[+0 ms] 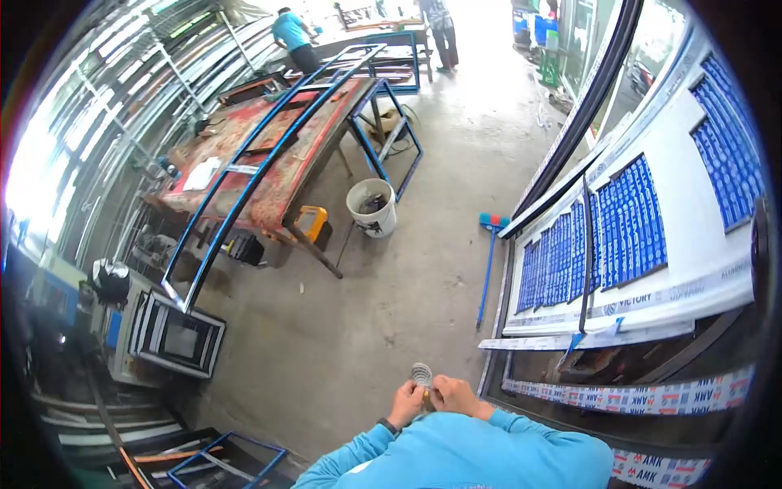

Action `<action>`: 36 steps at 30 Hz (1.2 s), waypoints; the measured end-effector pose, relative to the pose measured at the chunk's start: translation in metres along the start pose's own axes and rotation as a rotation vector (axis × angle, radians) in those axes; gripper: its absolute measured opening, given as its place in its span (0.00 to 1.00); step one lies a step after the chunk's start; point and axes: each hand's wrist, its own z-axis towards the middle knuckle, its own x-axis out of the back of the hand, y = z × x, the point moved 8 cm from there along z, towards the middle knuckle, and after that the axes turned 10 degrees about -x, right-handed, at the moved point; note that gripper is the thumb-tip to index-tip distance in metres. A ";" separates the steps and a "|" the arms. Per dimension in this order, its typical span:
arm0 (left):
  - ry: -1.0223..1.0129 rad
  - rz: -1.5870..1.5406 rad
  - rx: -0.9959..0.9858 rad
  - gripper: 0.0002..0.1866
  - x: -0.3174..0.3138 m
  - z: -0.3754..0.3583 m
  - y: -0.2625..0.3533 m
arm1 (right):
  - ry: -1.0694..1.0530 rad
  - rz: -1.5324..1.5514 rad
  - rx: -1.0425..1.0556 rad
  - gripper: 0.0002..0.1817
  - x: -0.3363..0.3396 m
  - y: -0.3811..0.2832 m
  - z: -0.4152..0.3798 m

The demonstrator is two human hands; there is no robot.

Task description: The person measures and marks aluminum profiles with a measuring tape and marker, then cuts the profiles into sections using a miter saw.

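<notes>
A small round grey mesh disc (421,374) is gripped by both the left hand (406,403) and the right hand (453,394) at six o'clock; it could be dropped if squeezed loosely.

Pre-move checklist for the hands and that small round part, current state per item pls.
1. Left hand on the small round ribbed part: ok, fingers touch its lower edge.
2. Right hand at the part: ok, pressed against the left hand just below it.
3. Firmness of grip: cannot tell, too small.
4. Part type and condition: cannot tell, only a pale ribbed disc shows.
5. Floor ahead: ok, bare concrete; white bucket and blue broom stand well off.
6. Framed panel to the right: ok, leaning, apart from the hands.
</notes>
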 end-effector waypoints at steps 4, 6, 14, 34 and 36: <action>-0.257 0.281 -0.155 0.14 0.001 0.114 0.101 | 0.031 -0.032 -0.082 0.06 0.053 0.003 0.109; -0.298 0.257 -0.201 0.12 -0.004 0.182 0.108 | 0.063 -0.022 -0.106 0.07 0.068 0.020 0.158; -0.498 0.202 0.095 0.17 -0.033 0.506 0.112 | 0.274 -0.083 -0.238 0.09 0.129 0.129 0.418; -0.864 0.430 -0.098 0.20 -0.243 1.216 0.463 | 0.503 -0.306 -0.407 0.03 0.601 0.392 0.926; -0.756 0.727 -0.302 0.21 -0.220 1.316 0.495 | 0.506 -0.233 -0.471 0.04 0.664 0.443 0.950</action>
